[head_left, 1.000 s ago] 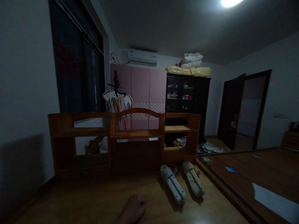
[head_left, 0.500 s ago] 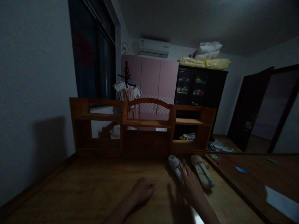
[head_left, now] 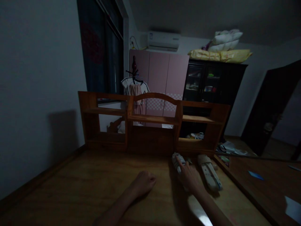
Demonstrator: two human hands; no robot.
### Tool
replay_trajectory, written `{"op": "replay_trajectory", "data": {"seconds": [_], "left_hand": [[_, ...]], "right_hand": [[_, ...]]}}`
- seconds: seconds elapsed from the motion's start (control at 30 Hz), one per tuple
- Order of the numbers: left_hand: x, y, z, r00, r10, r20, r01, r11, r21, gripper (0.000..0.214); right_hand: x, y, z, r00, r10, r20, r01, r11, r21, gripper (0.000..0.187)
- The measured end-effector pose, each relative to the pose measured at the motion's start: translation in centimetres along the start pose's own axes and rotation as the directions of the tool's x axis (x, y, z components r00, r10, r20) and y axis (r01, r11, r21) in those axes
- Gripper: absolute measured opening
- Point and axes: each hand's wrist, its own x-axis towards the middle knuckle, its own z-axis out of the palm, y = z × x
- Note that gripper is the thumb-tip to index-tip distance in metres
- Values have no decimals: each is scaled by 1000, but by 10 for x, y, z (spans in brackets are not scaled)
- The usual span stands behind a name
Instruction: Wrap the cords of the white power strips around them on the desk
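A pair of pale strappy sandals lies on the wooden surface in front of me. My right hand (head_left: pixel 190 178) is on the left sandal (head_left: pixel 176 159), one finger across its straps and the others bent around it; the hand covers much of that sandal. Just right of it, apart from the hand, the other sandal (head_left: pixel 210 174) shows its broad strap and light insole. My left hand (head_left: pixel 144 183) rests closed in a loose fist on the wood, with nothing visible in it.
A wooden shelf headboard (head_left: pixel 152 118) stands along the far edge of the wooden board (head_left: pixel 105 182). A wall (head_left: pixel 42 94) rises on the left. At right, a lower brown surface (head_left: pixel 265 191) holds a blue card (head_left: pixel 256 175) and white paper (head_left: pixel 293 205).
My right hand has moved forward onto the left sandal, and its fingers have bent from a straighter reach. My left hand stays closed. The view has turned slightly.
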Motion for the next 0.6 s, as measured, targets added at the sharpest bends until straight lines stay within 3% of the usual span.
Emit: {"op": "replay_trajectory", "data": {"seconds": [0.3,0.47,0.6], "left_hand": [[-2,5,-3,1000,13,-4,-13,1000,27,28],[-3,8,-4,1000,18,-18,-17,1000,23,27],[-3,8,-6,999,30,-29,-29,999,29,26]], "right_hand": [[-6,4,19,988,81,-134,-66,992,110,67],[-7,5,20,985,103,-141,-90,991,98,65],[-9,8,18,986,90,-138,-77,992,100,48]]}}
